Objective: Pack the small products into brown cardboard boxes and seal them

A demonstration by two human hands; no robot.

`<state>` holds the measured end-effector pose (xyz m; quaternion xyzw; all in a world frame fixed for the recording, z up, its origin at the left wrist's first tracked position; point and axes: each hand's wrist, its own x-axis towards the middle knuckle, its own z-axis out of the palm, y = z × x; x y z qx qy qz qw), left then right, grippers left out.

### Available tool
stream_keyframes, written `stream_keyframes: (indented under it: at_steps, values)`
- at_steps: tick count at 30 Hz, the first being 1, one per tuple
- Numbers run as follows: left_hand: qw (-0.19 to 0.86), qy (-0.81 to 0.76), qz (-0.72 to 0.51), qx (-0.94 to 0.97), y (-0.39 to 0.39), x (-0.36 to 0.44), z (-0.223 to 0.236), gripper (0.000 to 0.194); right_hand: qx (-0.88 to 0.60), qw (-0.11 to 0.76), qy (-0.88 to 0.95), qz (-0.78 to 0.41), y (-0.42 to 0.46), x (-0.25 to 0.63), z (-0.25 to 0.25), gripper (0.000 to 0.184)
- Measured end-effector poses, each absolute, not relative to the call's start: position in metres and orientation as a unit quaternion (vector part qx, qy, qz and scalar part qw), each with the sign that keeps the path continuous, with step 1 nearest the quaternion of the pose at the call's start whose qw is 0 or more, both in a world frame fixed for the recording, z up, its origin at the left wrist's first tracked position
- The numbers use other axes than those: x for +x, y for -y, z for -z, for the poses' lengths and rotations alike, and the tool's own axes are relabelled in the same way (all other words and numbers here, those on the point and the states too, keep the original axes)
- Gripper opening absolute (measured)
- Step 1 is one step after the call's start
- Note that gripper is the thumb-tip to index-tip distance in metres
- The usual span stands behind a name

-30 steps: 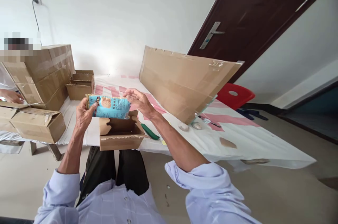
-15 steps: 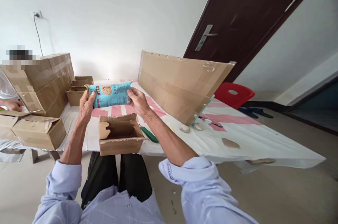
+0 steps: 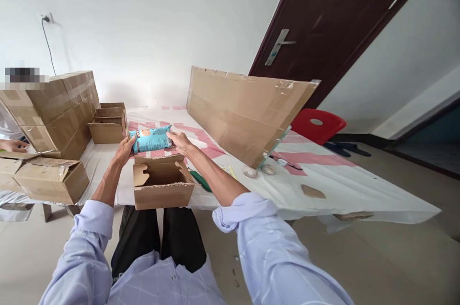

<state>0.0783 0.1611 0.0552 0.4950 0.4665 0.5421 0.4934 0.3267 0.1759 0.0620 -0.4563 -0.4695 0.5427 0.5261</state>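
- Packet [image 3: 151, 139], blue and printed, is stretched lengthwise between our two hands, just beyond the near carton [image 3: 163, 198] with its raised flaps; whether it also touches the table [image 3: 359, 192], we cannot tell.
- Our left hand [image 3: 125, 149] is closed around the left end, with the thumb on the near side; our right hand [image 3: 180, 143] grips the right end.
- For the step in hand, we judge that it is the handling of this one packet with both hands, while the near carton stands without any hand on it.
- For the next move, we think it calls for equal hold at both ends, because the packet looks soft and may sag in its middle, and for wrists held free of the carton's flaps.
- Counting what is in work, we find one packet, two hands of ours and one near carton.
- Counting at left, we see two low cartons [image 3: 52, 179] at the near edge, a big stack [image 3: 68, 118] whose boxes we cannot count surely, small cartons [image 3: 106, 133] beside it, at least two, and one hand of another person [image 3: 15, 146].
- Counting at right, we see one large cardboard panel [image 3: 244, 113] standing tilted, two rolls [image 3: 249, 171], probably tape, one green thing [image 3: 200, 181] partly behind our right forearm, one cardboard scrap [image 3: 312, 192] and one red seat [image 3: 318, 125].
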Motion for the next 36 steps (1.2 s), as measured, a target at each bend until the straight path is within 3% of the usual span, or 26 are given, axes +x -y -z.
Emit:
stream_keyframes:
  at_steps: [6, 12, 20, 24, 30, 33, 36]
  values:
    - [0.490, -0.453, -0.539, 0.514, -0.161, 0.076, -0.060, 0.061, -0.447, 0.556, 0.477, -0.514, -0.185, 0.323, -0.061, 0.055]
    - [0.465, -0.398, -0.560, 0.558, -0.156, 0.071, -0.099, 0.068, -0.389, 0.620, 0.515, -0.447, -0.183, 0.327, -0.076, 0.057]
    - [0.376, -0.292, -0.605, 0.638, -0.145, 0.074, -0.137, 0.057, -0.321, 0.657, 0.595, -0.335, -0.164, 0.337, -0.112, 0.066]
    - [0.360, -0.302, -0.638, 0.610, -0.149, 0.068, -0.116, 0.054, -0.322, 0.619, 0.640, -0.323, -0.147, 0.354, -0.099, 0.075]
    - [0.356, -0.469, -0.638, 0.496, -0.156, 0.018, -0.043, 0.054, -0.472, 0.485, 0.624, -0.390, -0.120, 0.414, -0.023, 0.091]
    - [0.344, -0.538, -0.618, 0.459, -0.161, -0.008, -0.007, 0.049, -0.499, 0.393, 0.622, -0.457, -0.106, 0.429, 0.008, 0.082]
    - [0.327, -0.595, -0.589, 0.438, -0.175, -0.027, 0.016, 0.045, -0.480, 0.356, 0.636, -0.489, -0.099, 0.427, 0.022, 0.069]
